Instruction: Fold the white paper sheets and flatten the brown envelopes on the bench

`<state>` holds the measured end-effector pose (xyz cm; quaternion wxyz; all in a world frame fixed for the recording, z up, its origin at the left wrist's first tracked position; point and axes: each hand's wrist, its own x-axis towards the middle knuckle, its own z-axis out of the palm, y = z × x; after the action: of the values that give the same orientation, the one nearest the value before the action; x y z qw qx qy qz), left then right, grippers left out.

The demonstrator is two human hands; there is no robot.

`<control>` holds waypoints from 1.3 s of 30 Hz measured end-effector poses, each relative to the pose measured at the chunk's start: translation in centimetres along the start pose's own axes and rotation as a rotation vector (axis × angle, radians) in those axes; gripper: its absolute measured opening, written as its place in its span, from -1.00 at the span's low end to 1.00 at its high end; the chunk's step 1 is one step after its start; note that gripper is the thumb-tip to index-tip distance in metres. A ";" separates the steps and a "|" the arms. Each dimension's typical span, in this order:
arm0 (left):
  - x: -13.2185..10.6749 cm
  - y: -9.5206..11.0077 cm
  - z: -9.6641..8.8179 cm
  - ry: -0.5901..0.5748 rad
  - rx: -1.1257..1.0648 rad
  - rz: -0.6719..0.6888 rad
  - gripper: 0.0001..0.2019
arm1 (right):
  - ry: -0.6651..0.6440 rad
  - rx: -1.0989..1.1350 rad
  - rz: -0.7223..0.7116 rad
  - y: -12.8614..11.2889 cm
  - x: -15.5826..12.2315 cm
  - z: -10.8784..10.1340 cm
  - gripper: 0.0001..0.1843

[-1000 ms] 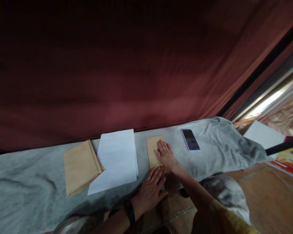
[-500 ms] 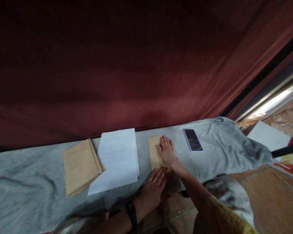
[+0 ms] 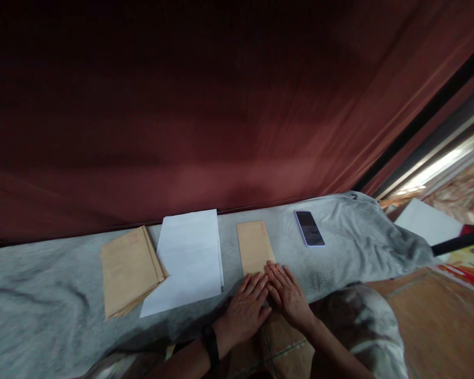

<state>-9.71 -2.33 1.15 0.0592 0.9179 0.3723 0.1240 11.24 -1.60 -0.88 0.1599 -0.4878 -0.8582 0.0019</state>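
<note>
A single brown envelope lies flat on the grey cloth, near its front edge. My left hand rests flat, fingers stretched out, its fingertips at the envelope's near edge. My right hand lies flat beside it, fingers spread, fingertips touching the envelope's near right corner. Neither hand holds anything. A dark band sits on my left wrist.
A stack of white paper sheets lies left of the envelope, and a pile of brown envelopes further left. A phone lies screen-up to the right. A dark red curtain hangs behind. White sheets sit at far right.
My right hand slid back from the middle of the envelope to its near edge, uncovering it. My left hand stayed in place.
</note>
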 end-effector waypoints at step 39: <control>3.9 -2.7 1.3 -0.003 0.075 -0.104 -0.46 | 0.046 -0.064 0.038 -1.5 -2.3 0.2 -0.34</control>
<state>-8.42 2.33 0.10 0.0317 0.8990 0.4238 0.1052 11.03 -4.26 -1.41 0.1637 -0.5088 -0.8445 -0.0339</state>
